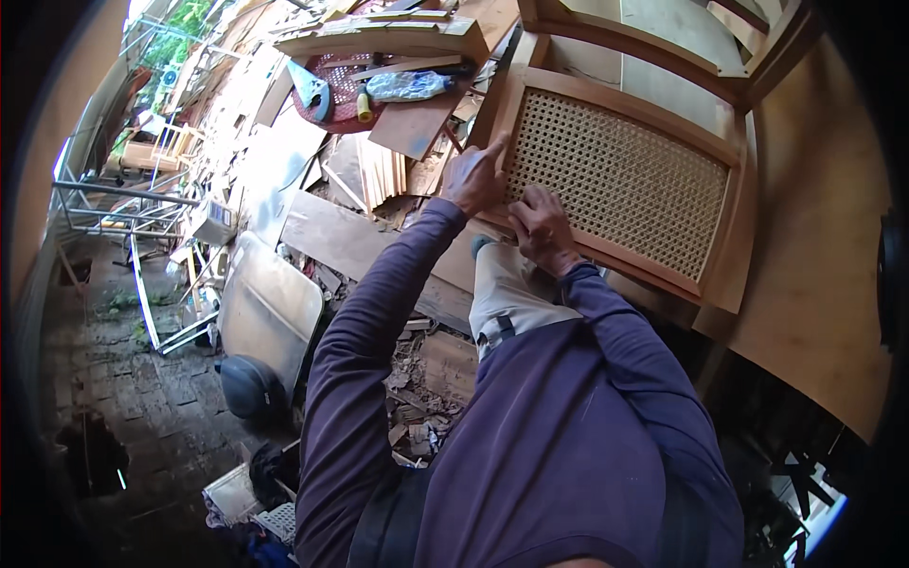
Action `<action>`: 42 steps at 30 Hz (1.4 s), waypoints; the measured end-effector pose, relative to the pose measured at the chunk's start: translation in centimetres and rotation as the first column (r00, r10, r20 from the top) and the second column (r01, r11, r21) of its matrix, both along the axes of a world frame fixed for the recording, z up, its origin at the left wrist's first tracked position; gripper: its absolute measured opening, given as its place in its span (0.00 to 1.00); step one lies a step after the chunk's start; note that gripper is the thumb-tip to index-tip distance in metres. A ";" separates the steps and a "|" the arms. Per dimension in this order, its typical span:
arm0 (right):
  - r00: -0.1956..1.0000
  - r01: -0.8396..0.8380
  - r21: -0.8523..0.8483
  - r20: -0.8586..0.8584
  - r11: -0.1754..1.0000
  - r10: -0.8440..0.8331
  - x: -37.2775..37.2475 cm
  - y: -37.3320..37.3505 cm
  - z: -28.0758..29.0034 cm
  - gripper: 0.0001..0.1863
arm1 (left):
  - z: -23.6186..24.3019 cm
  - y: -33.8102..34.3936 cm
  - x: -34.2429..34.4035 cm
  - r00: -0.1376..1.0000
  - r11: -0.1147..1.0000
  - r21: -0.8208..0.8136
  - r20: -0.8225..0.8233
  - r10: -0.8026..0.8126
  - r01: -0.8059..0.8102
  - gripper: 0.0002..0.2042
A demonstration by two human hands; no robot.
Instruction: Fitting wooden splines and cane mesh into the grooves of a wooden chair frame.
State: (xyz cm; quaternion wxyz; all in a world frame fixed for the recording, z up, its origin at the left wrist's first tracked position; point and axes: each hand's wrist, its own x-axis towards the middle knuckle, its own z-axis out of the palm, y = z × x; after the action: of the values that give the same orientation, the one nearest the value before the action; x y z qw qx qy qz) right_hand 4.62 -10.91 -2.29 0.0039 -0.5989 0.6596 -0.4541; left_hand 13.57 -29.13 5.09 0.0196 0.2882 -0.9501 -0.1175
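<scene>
A wooden chair frame (pixel 735 222) with a woven cane panel (pixel 620 185) set in it lies in front of me at the upper right. My left hand (pixel 476 178) rests at the panel's left side, its index finger stretched along the wooden edge and the other fingers partly hidden. Close by, my right hand (pixel 543 225) is closed, with bent fingers pressed to the cane's near left corner. Whatever its fingertips may pinch is hidden. More chair rails (pixel 653 43) rise beyond the panel.
Left of the chair, a red perforated surface (pixel 346 71) bears a clear plastic bottle (pixel 407 86), a yellow-handled item (pixel 364 107) and wood pieces. A large brown board (pixel 814 284) stands at right. Scrap wood, a tan panel (pixel 270 303) and a dark rounded object (pixel 251 386) lie left.
</scene>
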 end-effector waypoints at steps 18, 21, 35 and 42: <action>1.000 0.027 0.016 -0.016 1.000 -0.027 0.4 -0.6 0.2 0.07 | -0.6 -1.7 0.8 0.988 0.990 0.112 -0.135 -0.069 0.084 0.40; 0.999 0.030 0.035 -0.038 0.999 -0.029 0.2 -0.9 0.4 0.07 | -1.2 -1.3 0.7 0.986 0.999 0.004 -0.158 -0.046 0.048 0.39; 0.999 -0.031 0.061 -0.018 0.998 0.032 0.1 -0.6 0.9 0.12 | 1.2 -5.9 -1.0 0.937 0.928 0.133 -0.031 -0.348 0.348 0.25; 1.000 -0.021 0.131 -0.017 0.991 0.024 0.2 -1.1 1.0 0.12 | 0.4 -2.4 -2.6 0.928 0.936 -0.022 -0.127 -0.351 0.351 0.12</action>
State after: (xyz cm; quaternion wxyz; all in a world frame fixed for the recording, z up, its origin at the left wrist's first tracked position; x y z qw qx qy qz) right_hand 4.83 -11.98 -1.28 0.0421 -0.6090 0.6811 -0.4043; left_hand 10.94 -31.57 5.52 0.0593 0.1054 -0.9830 -0.1380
